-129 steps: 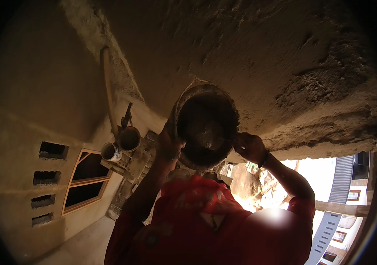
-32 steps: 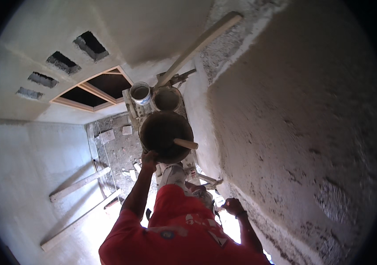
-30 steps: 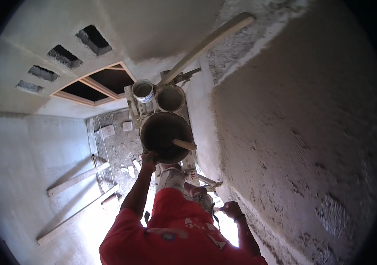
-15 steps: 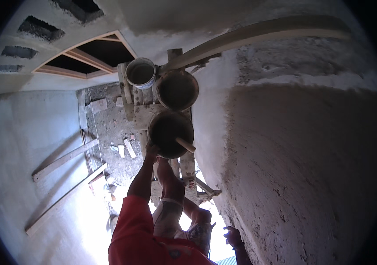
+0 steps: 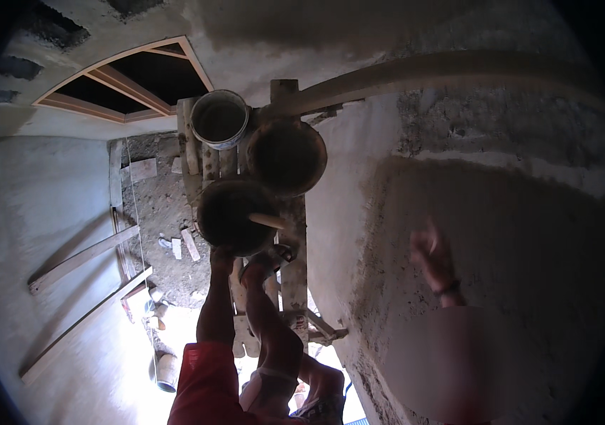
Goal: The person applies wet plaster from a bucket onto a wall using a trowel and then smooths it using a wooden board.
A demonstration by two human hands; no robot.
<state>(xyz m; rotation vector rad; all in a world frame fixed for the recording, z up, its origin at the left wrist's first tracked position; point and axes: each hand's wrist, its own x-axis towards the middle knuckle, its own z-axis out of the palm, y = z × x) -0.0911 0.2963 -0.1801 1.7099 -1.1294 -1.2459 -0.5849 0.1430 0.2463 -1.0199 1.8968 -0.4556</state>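
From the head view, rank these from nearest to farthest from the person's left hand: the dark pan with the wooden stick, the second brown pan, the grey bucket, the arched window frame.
1. Dark pan: the left hand is at its lower rim.
2. Second brown pan: just beyond, up and right on the wooden platform.
3. Grey bucket: above, at the platform's far end.
4. Arched window frame: farthest, upper left in the wall.

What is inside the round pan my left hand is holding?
A wooden handle sticks out of the round pan gripped by the left hand. The pan's dark interior hides the tool's working end and any contents.
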